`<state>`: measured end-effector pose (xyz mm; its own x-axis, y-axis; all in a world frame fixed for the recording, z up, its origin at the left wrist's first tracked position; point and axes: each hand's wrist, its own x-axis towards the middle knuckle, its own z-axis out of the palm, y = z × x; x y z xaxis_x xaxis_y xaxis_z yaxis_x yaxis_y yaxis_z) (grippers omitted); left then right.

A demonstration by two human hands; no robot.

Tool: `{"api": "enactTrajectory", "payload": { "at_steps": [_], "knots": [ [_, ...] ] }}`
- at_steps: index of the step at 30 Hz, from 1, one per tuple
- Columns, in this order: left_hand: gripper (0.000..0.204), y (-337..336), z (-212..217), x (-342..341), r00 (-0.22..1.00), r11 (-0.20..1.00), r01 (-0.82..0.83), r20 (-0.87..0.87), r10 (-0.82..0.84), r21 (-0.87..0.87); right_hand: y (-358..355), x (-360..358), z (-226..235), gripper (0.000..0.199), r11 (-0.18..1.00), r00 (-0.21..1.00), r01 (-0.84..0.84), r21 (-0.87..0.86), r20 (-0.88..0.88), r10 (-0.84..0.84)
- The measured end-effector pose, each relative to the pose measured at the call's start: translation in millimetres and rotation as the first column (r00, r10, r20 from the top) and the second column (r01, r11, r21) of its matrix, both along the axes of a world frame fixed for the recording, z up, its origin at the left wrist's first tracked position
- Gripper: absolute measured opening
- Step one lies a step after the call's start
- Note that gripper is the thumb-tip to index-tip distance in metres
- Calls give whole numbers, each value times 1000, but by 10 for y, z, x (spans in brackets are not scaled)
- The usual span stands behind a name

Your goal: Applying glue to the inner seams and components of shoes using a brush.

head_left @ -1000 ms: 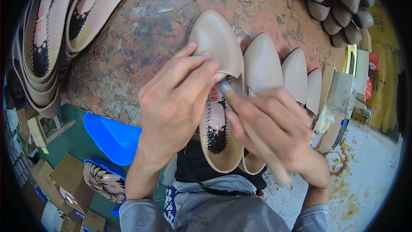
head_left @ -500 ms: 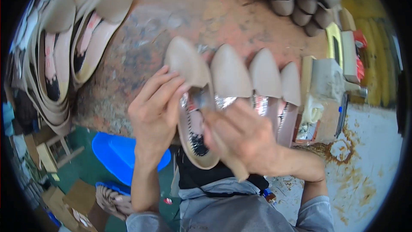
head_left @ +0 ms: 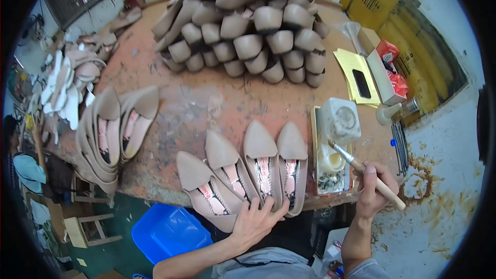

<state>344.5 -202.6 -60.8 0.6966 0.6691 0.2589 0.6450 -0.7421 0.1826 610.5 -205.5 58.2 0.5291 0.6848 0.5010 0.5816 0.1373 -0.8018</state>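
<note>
A row of beige pointed flat shoes [head_left: 261,142] lies at the table's near edge, toes pointing away, pink-and-black insoles showing. My left hand [head_left: 257,222] is curled over their heel ends, its fingers hooked on the back rims. Out to the right, my right hand [head_left: 373,188] is closed around the wooden handle of a paintbrush [head_left: 359,166]. The brush tip points up and left, over a smeared white glue container [head_left: 333,163] with pale glue in it. Whether the bristles touch the container I cannot tell.
A big pile of beige shoes [head_left: 250,39] fills the table's far side. Nested shoes [head_left: 106,139] lie at left, beside white pieces [head_left: 64,90]. A phone [head_left: 361,83] rests on yellow paper at right. Below the edge stands a blue tub [head_left: 170,232].
My right hand has carried the brush from inside a shoe rightward to the glue container. My left hand has gone from a shoe's toe to the heels. The view has lifted.
</note>
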Motion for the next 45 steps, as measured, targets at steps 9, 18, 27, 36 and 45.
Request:
{"api": "enactTrajectory", "payload": {
  "at_steps": [9,18,27,36,45],
  "knots": [
    [31,447,197,-19,982,985,96,151,-118,145,32,441,-157,21,992,997,64,111,-55,-58],
    [29,2325,1562,493,816,797,-149,528,-235,585,-79,920,39,19,960,963,227,163,-182,-197],
    [79,3922,3064,1069,868,611,-489,418,269,623,-81,916,161,22,936,965,250,249,-139,-221],
    [120,0,648,1722,643,952,302,748,-162,-54,917,506,719,49,815,886,177,552,-450,112],
    [82,1512,596,-1728,477,432,-871,611,632,233,761,477,641,44,821,910,111,559,-390,142]
  ]
}}
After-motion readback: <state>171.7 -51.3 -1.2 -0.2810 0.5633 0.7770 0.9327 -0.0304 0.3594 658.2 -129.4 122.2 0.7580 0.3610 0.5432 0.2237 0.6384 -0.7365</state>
